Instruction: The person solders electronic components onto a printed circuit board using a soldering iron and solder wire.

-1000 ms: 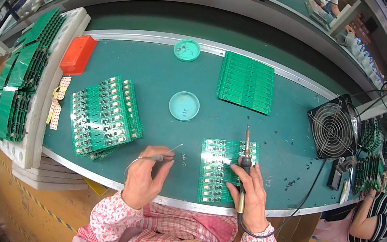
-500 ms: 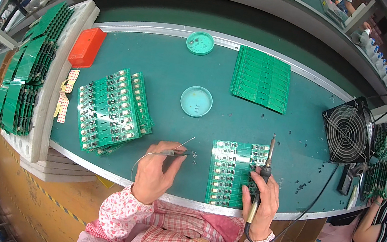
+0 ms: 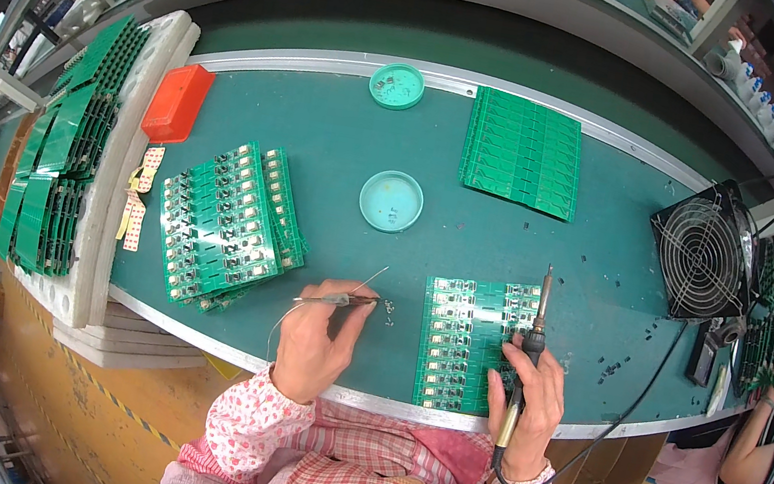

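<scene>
My left hand (image 3: 319, 338) is closed around dark-tipped tweezers (image 3: 349, 300) and a thin strand of solder wire (image 3: 369, 280), which pokes up past the fingertips and trails down by the wrist. The tweezer tips are beside a little group of tiny parts (image 3: 387, 309) on the mat. A soldering iron (image 3: 534, 340) is gripped in my right hand (image 3: 536, 400), its tip pointing away from me. Beneath that hand lies a green circuit board panel (image 3: 448, 345) with rows of white and black components; the hand covers part of its right side.
Stacked board panels lie left (image 3: 217, 225) and back right (image 3: 523, 152). Two turquoise dishes (image 3: 396, 175) hold small parts. A red bin (image 3: 177, 102) and foam rack of boards (image 3: 161, 54) stand left; a black fan (image 3: 699, 253) and the iron's cord (image 3: 636, 408) are right.
My left hand has shifted slightly, bringing the tweezer tips nearer the tiny parts. My right hand keeps its place on the panel with the iron. The view has moved a little.
</scene>
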`<state>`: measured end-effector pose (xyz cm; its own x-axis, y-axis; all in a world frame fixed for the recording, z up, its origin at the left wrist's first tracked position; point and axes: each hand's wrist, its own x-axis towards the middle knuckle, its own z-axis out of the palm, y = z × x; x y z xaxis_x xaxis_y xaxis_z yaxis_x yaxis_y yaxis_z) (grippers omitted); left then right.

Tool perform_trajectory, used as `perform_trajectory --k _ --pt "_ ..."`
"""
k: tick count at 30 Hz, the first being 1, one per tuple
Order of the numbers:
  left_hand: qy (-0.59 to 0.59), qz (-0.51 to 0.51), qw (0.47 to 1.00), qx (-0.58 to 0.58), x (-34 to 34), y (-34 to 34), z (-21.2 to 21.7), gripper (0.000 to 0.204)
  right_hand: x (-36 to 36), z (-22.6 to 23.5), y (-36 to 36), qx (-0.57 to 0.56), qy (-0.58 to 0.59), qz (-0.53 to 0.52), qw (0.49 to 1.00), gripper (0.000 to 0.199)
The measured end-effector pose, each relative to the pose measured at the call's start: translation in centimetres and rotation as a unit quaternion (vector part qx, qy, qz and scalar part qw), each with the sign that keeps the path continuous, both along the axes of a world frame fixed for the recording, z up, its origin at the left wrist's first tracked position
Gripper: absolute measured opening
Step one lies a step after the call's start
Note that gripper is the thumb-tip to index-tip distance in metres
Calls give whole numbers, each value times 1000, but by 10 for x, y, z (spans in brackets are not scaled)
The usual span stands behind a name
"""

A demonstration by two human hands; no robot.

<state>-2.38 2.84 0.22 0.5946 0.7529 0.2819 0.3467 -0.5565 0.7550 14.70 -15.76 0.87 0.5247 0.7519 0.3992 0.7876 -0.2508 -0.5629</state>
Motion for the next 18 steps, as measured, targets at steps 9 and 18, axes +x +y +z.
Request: perform_trajectory --k 9,18 --pt "16 4 1000 25 -2 -1 1 15 -1 0 0 2 7 2 1000 39" --pt "9 2 1000 26 -1 0 0 17 0 0 0 1 9 1 1000 38"
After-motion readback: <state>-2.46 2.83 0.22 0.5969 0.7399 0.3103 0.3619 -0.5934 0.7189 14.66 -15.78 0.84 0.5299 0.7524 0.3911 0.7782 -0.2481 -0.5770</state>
